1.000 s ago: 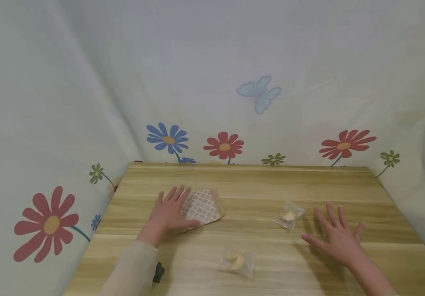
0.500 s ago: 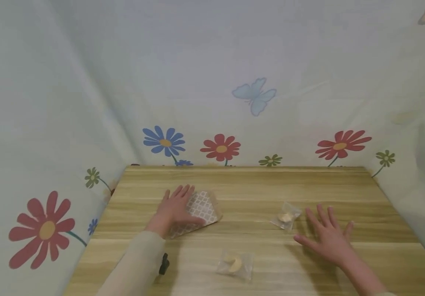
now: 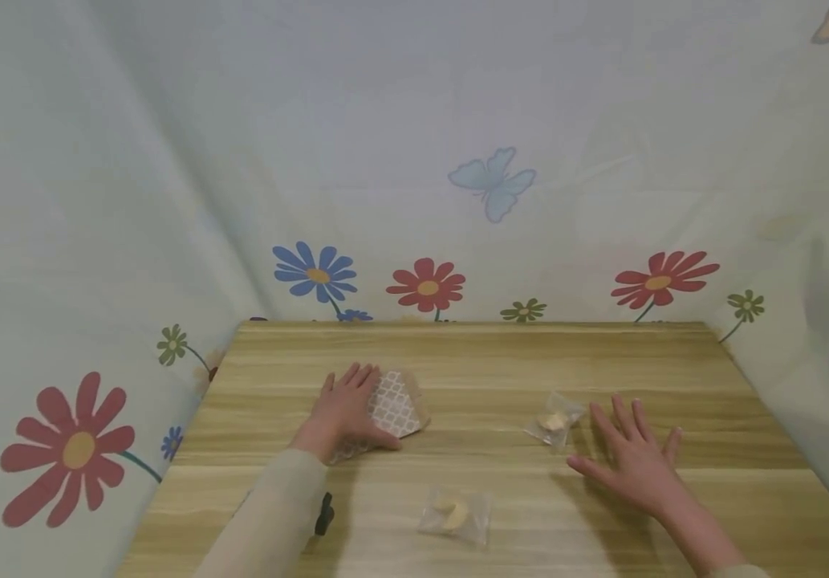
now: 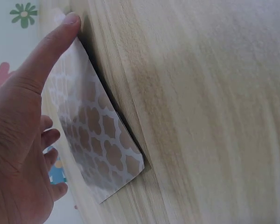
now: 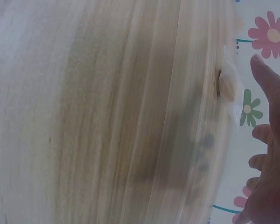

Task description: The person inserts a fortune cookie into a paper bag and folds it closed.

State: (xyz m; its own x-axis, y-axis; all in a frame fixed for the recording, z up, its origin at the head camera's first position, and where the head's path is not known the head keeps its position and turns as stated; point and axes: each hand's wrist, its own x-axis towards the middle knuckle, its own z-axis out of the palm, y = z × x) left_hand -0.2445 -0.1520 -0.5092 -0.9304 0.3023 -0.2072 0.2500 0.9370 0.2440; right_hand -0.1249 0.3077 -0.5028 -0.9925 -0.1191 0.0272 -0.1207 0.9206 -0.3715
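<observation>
A flat paper packet (image 3: 394,405), printed with a white lattice on beige, lies on the wooden table at left. Over its left part my left hand (image 3: 345,408) is spread, with fingers extended and nothing gripped. The left wrist view shows the thumb (image 4: 51,49) straight across one end of the packet; contact is unclear. My right hand (image 3: 634,466) hovers with spread fingers just right of a clear-wrapped fortune cookie (image 3: 553,421), apart from it. A second fortune cookie in a clear wrapper (image 3: 455,515) lies nearer me, between the hands.
The wooden table (image 3: 486,353) runs back to a hanging cloth (image 3: 356,144) printed with flowers and a butterfly. Beside my left sleeve (image 3: 270,510) a small black object (image 3: 323,514) shows, its kind unclear.
My left hand has slid rightward over the packet, covering more of it. My right hand has drifted slightly left, closer to the far cookie. The head view has shifted a little.
</observation>
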